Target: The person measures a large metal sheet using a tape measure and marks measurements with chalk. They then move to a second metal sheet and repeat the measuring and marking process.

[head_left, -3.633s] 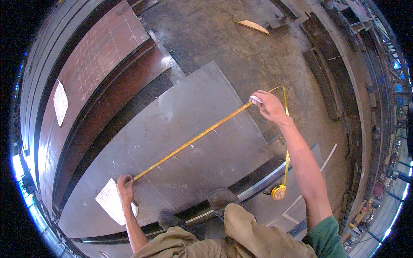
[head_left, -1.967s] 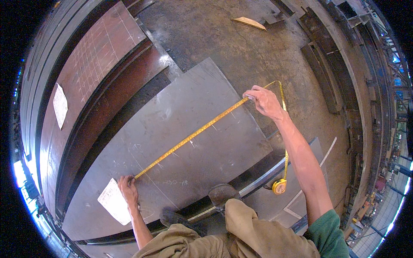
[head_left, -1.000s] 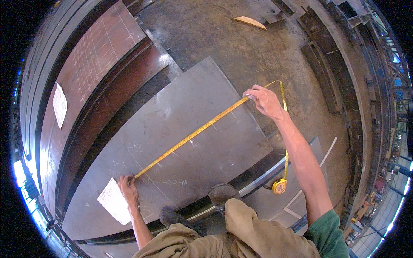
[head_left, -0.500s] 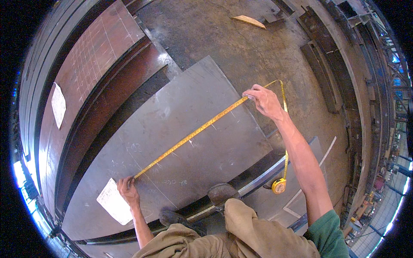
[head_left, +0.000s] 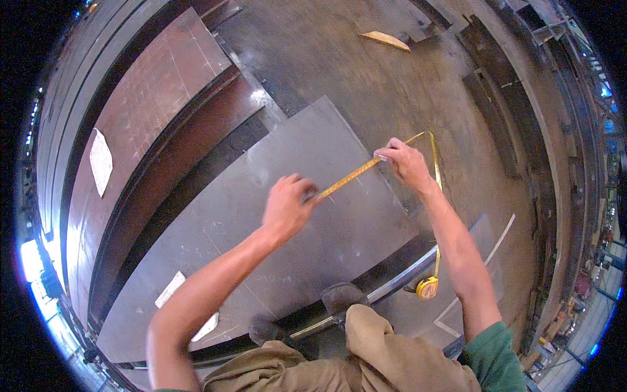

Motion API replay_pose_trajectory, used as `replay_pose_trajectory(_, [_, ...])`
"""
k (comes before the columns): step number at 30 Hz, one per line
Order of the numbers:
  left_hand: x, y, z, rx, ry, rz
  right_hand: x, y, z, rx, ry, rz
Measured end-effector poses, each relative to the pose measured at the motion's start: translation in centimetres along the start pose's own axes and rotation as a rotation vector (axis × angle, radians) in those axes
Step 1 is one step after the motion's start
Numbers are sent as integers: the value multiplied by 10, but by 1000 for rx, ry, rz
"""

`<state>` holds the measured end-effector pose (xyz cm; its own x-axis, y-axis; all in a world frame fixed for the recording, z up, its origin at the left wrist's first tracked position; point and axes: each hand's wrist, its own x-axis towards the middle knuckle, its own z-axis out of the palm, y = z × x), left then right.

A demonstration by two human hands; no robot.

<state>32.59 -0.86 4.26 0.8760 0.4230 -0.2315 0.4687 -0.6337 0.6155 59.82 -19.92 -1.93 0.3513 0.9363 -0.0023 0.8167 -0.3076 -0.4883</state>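
A yellow tape measure blade [head_left: 349, 178] spans between my two hands above a grey steel plate [head_left: 326, 242]. My left hand [head_left: 287, 206], a little blurred, is closed on the blade's near-left end over the middle of the plate. At the plate's right edge my right hand [head_left: 406, 164] pinches the blade between thumb and fingers. Past it, the blade bends and runs back toward me to the yellow tape measure case [head_left: 427, 287], which sits right of my knees. Faint chalk lines mark the plate. My left forearm partly covers a white sheet of paper [head_left: 171, 289] lying on it.
A reddish-brown steel plate [head_left: 153, 98] with chalk lines lies to the left, bearing another white paper [head_left: 100, 162]. A wood piece [head_left: 385, 40] rests on the floor at the far side. Dark steel sections [head_left: 490, 121] line the right. My shoe [head_left: 343, 297] is at the plate's near edge.
My left hand has moved up and right from beside the paper to mid-plate, so the blade between the hands is shorter. My right hand still pinches it at the plate's right edge.
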Motion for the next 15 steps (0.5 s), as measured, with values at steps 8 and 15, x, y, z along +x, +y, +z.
replay_pose_trajectory(8, [47, 40, 76, -125, 184, -267, 0, -2, -5, 5, -10, -11])
replay_pose_trajectory(15, [46, 40, 85, -115, 227, -289, -1, 3, -2, 25, 33, -50])
